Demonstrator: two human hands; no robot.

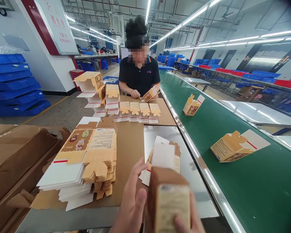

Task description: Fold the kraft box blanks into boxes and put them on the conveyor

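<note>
here both hands grip one small carton (171, 202) low in view above the table edge (70, 220): left hand (132, 202) clamped on its side, right hand (188, 223) closed under it, beside the flat carton stack (87, 161).

Ceiling light strips (196, 14) glowing overhead | blue crates (14, 85) sitting stacked by white wall (42, 64) | green conveyor belt (232, 181) running alongside.
</note>
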